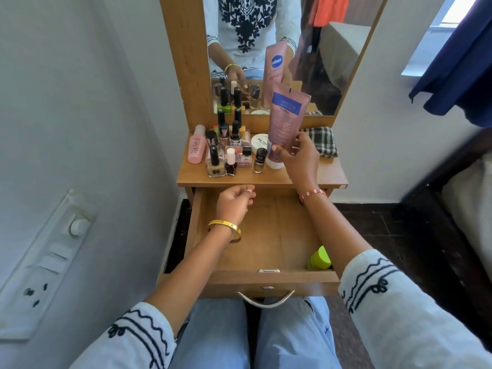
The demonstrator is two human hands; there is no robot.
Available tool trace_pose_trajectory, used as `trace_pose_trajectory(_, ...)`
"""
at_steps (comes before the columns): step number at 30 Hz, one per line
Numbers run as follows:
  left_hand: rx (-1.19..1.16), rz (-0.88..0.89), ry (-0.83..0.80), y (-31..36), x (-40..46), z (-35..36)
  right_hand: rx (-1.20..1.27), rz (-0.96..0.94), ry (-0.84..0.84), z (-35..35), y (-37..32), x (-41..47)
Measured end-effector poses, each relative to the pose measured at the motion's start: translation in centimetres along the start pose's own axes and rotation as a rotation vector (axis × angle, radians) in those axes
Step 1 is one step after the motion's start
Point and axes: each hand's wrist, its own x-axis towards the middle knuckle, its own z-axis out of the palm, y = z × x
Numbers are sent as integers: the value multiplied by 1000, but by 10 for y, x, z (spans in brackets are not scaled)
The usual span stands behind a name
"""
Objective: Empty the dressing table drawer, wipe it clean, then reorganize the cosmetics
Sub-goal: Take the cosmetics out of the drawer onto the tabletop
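The wooden drawer (266, 241) of the dressing table stands pulled out over my knees. A green jar (320, 259) lies in its front right corner; the rest of its floor shows bare wood. My right hand (298, 158) grips a tall pink lotion tube (286, 123), cap down, just above the tabletop (314, 174). My left hand (235, 201) hovers over the back of the drawer with loosely curled fingers, holding nothing. Several nail polish bottles (229, 150), a pink bottle (197, 146) and a white round jar (260, 143) crowd the left of the tabletop.
A folded checked cloth (320, 141) lies at the back right of the tabletop. The mirror (266, 49) rises behind it. A wall with a switch panel (48, 262) is close on the left, a bed (466, 195) on the right. The drawer handle (266, 299) is above my lap.
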Motion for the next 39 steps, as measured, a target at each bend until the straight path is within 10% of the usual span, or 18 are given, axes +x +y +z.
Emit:
trace_pose_trajectory(16, 28, 32, -85, -1, -11, 16, -207, 173, 64, -39, 32, -40)
trace_pose_trajectory(26, 84, -14, -127, -14, -20, 33, -469, 411, -252, -37, 63, -50)
trace_pose_trajectory(39, 114, -69, -151, -24, -8, 38, -147, 588, 30, -10, 67, -37)
